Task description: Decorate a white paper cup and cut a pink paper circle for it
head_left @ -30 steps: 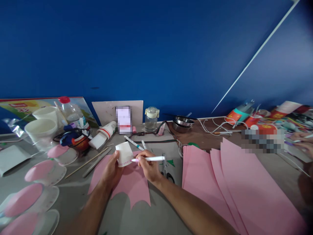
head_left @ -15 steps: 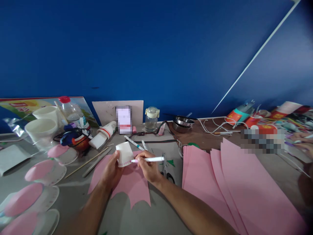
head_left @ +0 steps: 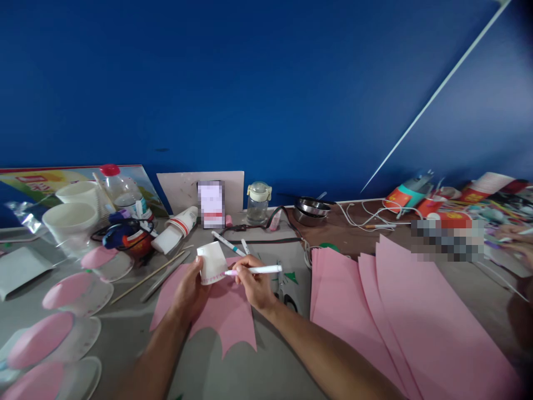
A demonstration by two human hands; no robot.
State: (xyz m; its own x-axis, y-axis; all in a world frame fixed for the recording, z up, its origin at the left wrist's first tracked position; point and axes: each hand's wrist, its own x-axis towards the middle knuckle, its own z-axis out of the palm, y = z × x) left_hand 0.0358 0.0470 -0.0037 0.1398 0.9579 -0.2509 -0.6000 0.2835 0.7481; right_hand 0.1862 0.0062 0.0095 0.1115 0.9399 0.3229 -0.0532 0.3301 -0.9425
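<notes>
My left hand [head_left: 192,289] grips a white paper cup [head_left: 212,261] by its left side, tilted above a cut pink sheet [head_left: 227,319]. Small pink marks run along the cup's lower rim. Between the fingers of my right hand [head_left: 254,283] is a white marker [head_left: 264,269], its pink tip end at the right part of that rim. Two more markers [head_left: 227,243] lie just behind the cup.
Pink sheets [head_left: 433,311] are stacked at the right. Decorated cups [head_left: 89,291] line the left, near stacked white cups [head_left: 70,219] and a bottle [head_left: 122,191]. A glass jar [head_left: 258,205] and metal bowls [head_left: 312,211] stand behind. A person's hand [head_left: 514,236] shows far right.
The marker in my right hand has shifted slightly to the right along the cup's rim. My left hand and the cup have hardly moved.
</notes>
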